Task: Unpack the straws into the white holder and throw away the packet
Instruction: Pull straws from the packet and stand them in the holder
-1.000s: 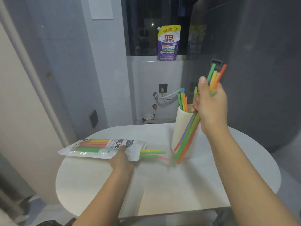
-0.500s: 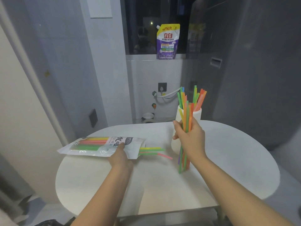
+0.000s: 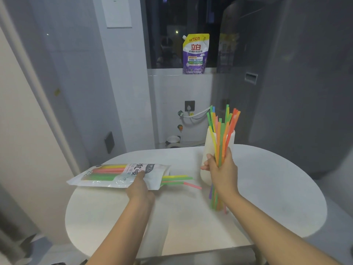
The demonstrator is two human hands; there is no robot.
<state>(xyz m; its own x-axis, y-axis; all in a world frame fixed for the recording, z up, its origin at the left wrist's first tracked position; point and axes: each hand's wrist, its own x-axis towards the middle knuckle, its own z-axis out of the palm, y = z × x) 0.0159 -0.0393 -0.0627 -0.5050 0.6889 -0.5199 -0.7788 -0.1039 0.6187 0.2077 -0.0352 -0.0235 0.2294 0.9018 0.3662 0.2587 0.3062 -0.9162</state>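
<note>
Two bare hands are at work over a pale oval table [image 3: 267, 197]. On the person's right, the right hand [image 3: 222, 172] has its fingers curled tightly round a bundle of straws [image 3: 221, 142], mostly orange and green with some purple and pink, held roughly upright just in front of the white holder [image 3: 207, 150]. The lower ends of this bundle reach down to the tabletop below the wrist, and the upper ends fan out above the holder's rim, so the held straws stand outside the holder, against its near side. More straws [image 3: 211, 119], green, yellow, pink and blue, already stand inside the holder and lean toward its left edge. The holder is a tall, narrow white cup standing upright on the far middle of the table. The left hand [image 3: 140, 188] rests on the packet [image 3: 118, 175], which lies flat near the table's left edge with its open mouth pointing right; the fingers press down on its near side, though whether they curl under the edge cannot be told. Through the packet's clear part, yellow, pink and green straws show. A few loose straws [image 3: 177, 180], yellow, green and pink, poke out of the packet's mouth and lie on the table between the packet and the holder. Behind, on the window ledge, stands a purple and yellow pouch [image 3: 194, 54] with printed writing, and a white hose [image 3: 194, 115] runs along the tiled wall below it.
</note>
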